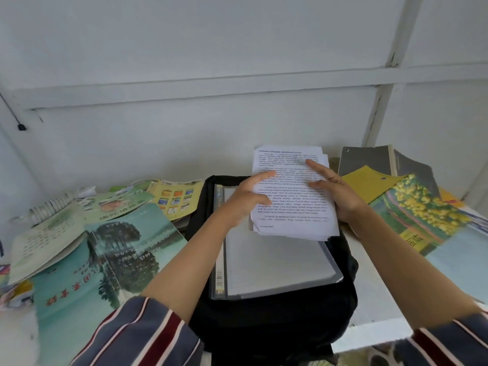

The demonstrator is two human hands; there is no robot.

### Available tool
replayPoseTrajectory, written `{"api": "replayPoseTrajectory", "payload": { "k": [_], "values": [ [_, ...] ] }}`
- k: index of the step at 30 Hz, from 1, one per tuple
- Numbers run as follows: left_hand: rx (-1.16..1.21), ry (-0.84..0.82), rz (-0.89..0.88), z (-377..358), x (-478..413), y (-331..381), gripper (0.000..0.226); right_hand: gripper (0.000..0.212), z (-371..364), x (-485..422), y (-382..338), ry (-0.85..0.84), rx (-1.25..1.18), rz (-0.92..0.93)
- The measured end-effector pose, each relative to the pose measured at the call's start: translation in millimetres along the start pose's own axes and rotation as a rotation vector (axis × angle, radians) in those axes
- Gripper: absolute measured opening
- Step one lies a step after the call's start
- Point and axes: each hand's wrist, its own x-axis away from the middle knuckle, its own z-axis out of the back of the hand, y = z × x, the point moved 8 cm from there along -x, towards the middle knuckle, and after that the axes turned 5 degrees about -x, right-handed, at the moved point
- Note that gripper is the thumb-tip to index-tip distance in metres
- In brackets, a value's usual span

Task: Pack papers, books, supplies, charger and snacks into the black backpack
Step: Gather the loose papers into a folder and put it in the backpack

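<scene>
A black backpack (pixel 274 320) lies flat on the white table, and a clear plastic folder (pixel 274 265) rests on top of it. A stack of printed white papers (pixel 290 204) lies over the folder's far end. My left hand (pixel 248 196) holds the stack's left edge, thumb on top of the sheets. My right hand (pixel 335 188) rests on the stack's right side with its fingers spread flat across the print.
Teal-covered books (pixel 111 262), a green booklet (pixel 116 204) and a yellow picture booklet (pixel 177 196) lie in a pile to the left. On the right lie a flower-covered book (pixel 427 217), a yellow folder (pixel 369 183) and a grey book (pixel 367 159). A white wall stands close behind.
</scene>
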Motion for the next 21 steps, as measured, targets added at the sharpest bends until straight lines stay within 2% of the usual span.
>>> {"api": "replayPoseTrajectory", "payload": {
  "k": [5,7,9,12,16,19,21],
  "values": [
    [-0.017,-0.122,0.164,-47,5,-14,0.063,0.047,42,29,20,0.111,-0.001,-0.169],
    [0.014,-0.103,0.192,-64,6,-17,0.051,0.048,58,35,11,0.143,0.038,-0.162],
    [-0.019,0.001,0.233,-72,5,-23,0.039,0.049,77,39,-6,0.193,0.073,-0.132],
    [-0.355,0.149,0.317,-78,-3,-41,0.052,0.048,107,41,-41,0.283,0.053,-0.074],
    [-0.858,0.099,0.419,-109,0,-56,0.078,0.048,132,46,-74,0.314,0.001,-0.012],
    [-0.919,0.134,0.407,-117,1,-52,0.08,0.048,142,48,-76,0.281,-0.003,-0.02],
    [-0.809,0.138,0.407,-116,1,-47,0.073,0.048,143,48,-72,0.259,-0.012,-0.042]
  ]
}}
